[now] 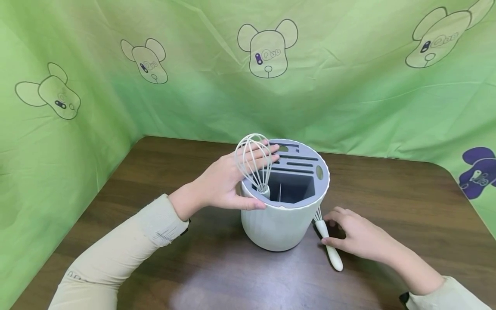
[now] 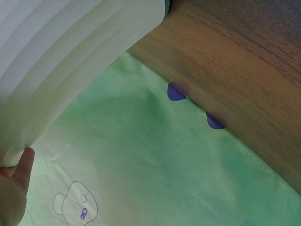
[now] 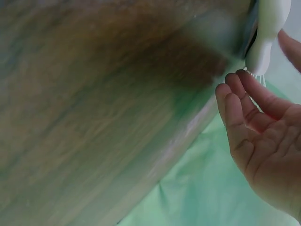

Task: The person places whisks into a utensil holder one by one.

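A white round utensil holder (image 1: 277,228) with a grey slotted top stands upright on the table. One whisk (image 1: 253,159) sits in its left front compartment, wire loops up. My left hand (image 1: 228,176) rests on the holder's left rim, fingers stretched over the top behind those wires and thumb along the front edge. In the left wrist view its fingertips touch the holder's ribbed wall (image 2: 70,61). A second whisk (image 1: 329,245) lies on the table to the right, its wires partly hidden behind the holder. Beside its pale handle (image 3: 258,56) is my right hand (image 1: 360,237), thumb and fingers spread apart around it.
The brown wooden table (image 1: 186,267) reaches back to a green cloth backdrop (image 1: 193,103) printed with cartoon bear heads. Slots, two oval holes and a divided front opening show in the holder's grey top (image 1: 323,187).
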Demonstrator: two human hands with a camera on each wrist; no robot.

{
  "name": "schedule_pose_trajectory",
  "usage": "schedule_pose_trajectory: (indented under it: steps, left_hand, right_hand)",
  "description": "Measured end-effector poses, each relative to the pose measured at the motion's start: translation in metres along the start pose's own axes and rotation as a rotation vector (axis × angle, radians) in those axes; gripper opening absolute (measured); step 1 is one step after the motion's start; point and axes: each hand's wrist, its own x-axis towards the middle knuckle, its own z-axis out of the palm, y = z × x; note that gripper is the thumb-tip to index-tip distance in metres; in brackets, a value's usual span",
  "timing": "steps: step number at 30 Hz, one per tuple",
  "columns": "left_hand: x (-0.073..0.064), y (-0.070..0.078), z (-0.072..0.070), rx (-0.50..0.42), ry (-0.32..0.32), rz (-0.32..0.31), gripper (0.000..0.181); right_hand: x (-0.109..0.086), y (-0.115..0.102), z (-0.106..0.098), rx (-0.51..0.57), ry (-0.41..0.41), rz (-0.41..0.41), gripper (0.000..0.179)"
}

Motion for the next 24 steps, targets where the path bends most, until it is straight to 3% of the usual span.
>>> schedule_pose_trajectory:
  steps: [5,16,24]
  left_hand:
    - [0.000,0.001,0.000,0.003,-0.004,-0.004,0.086]
    - [0.000,0.001,0.000,0.001,-0.005,-0.005,0.088]
    - [-0.001,0.001,0.000,-0.007,-0.001,-0.011,0.088]
  right_hand:
    - [0.002,0.001,0.001,0.118,-0.026,0.018,0.027]
    - [0.006,0.003,-0.002,0.365,-0.188,0.156,0.031]
    - [0.006,0.012,0.000,0.604,-0.255,0.153,0.032]
